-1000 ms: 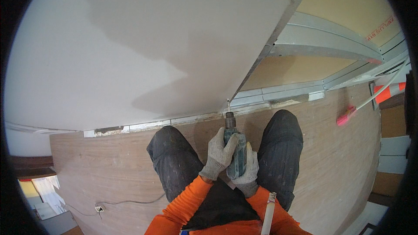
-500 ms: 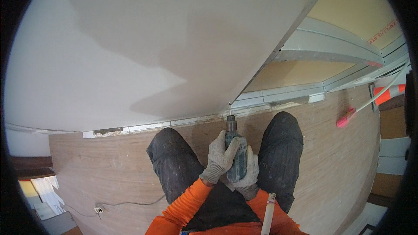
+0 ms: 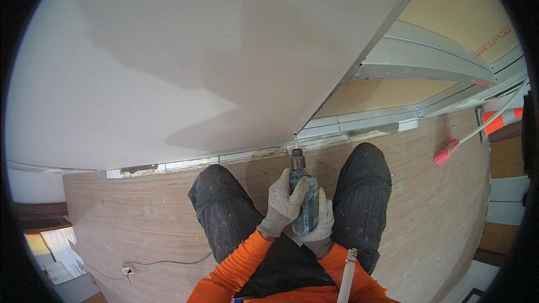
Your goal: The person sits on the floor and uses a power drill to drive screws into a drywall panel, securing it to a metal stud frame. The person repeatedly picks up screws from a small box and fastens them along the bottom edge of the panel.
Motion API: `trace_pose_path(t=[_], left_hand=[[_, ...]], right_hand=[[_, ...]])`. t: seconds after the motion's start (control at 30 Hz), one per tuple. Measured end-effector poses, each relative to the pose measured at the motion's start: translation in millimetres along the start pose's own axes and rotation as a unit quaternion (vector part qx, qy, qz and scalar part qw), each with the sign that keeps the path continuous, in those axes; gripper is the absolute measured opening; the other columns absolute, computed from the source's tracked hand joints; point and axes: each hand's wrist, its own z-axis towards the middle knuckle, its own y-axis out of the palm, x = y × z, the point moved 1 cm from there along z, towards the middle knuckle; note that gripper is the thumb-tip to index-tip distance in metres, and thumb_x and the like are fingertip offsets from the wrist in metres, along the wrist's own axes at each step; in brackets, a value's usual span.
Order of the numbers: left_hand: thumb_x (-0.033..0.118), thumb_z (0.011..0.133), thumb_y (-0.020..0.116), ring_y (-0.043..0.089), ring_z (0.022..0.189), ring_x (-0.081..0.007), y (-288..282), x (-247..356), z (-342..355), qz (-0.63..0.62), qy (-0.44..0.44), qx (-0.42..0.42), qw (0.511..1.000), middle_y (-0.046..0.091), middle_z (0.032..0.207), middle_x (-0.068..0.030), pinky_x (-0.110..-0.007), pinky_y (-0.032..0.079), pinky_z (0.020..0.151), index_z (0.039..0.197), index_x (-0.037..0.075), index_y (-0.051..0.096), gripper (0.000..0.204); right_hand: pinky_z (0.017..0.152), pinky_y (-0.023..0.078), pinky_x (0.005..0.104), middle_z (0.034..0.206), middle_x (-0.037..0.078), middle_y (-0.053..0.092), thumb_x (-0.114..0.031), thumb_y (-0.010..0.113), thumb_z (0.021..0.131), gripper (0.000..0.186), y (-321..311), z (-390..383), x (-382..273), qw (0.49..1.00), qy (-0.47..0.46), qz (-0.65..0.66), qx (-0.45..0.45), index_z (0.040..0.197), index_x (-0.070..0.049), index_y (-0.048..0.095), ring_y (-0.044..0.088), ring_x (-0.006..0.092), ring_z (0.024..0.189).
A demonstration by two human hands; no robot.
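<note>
A dark teal power drill (image 3: 305,205) points away from me, its black chuck (image 3: 298,159) toward the wall. Its thin bit (image 3: 296,141) reaches the lower corner of a large pale wallboard panel (image 3: 140,62), beside the panel's right edge. My left hand (image 3: 285,202), in a grey knit glove, is closed around the left side of the drill body. My right hand (image 3: 321,224), gloved alike, wraps the drill from the right and below; part of its fingers is hidden under the tool.
Right of the panel, metal studs (image 3: 421,59) frame an open cavity backed by yellowish board (image 3: 466,5). A pink-headed tool on a pale pole (image 3: 447,151) leans near an orange cone (image 3: 494,122). A cable with a socket (image 3: 128,270) lies on the wood-look floor (image 3: 140,213).
The drill has shifted very slightly left, its bit still at the panel's lower corner. Both hands keep the same grip.
</note>
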Motion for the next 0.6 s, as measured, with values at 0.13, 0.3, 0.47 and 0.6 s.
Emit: trace_pose_path(t=[0.13, 0.3, 0.47, 0.6], left_hand=[[0.038, 0.104, 0.062, 0.076, 0.089, -0.0356, -2, 11, 1, 0.023, 0.011, -0.008, 1.000, 0.074, 0.092, -0.0221, -0.042, 0.057, 0.078, 0.115, -0.005, 0.064, 0.044], [0.038, 0.104, 0.062, 0.077, 0.088, -0.0348, -3, 13, 2, -0.010, -0.007, -0.022, 1.000, 0.074, 0.091, -0.0217, -0.043, 0.057, 0.077, 0.114, -0.004, 0.064, 0.044], [0.039, 0.103, 0.063, 0.076, 0.087, -0.0392, -2, 9, 3, 0.015, 0.006, -0.008, 1.000, 0.074, 0.090, -0.0231, -0.045, 0.057, 0.077, 0.115, -0.005, 0.063, 0.046], [0.039, 0.103, 0.062, 0.074, 0.087, -0.0426, -3, 7, 3, 0.003, -0.009, -0.026, 1.000, 0.072, 0.089, -0.0249, -0.047, 0.056, 0.076, 0.116, -0.006, 0.064, 0.046]], right_hand=[[0.083, 0.053, 0.0487, 0.110, 0.022, 0.061, -0.046, 0.092, 0.072, 0.107, -2, 2, 1, 0.999, -0.018, -0.028, -0.001, 0.151, 0.007, 0.043, 0.064, 0.0384, 0.094], [0.083, 0.053, 0.0493, 0.110, 0.021, 0.060, -0.056, 0.095, 0.065, 0.118, -2, 3, -1, 1.000, 0.002, 0.011, 0.004, 0.151, 0.005, 0.044, 0.064, 0.0386, 0.096], [0.083, 0.052, 0.0491, 0.112, 0.022, 0.059, -0.058, 0.095, 0.063, 0.123, 1, -2, 4, 1.000, 0.010, 0.004, -0.012, 0.153, 0.005, 0.041, 0.063, 0.0392, 0.098], [0.084, 0.052, 0.0492, 0.113, 0.023, 0.058, -0.054, 0.094, 0.065, 0.121, 2, -5, 4, 0.999, 0.022, -0.006, -0.027, 0.155, 0.005, 0.038, 0.062, 0.0397, 0.098]])
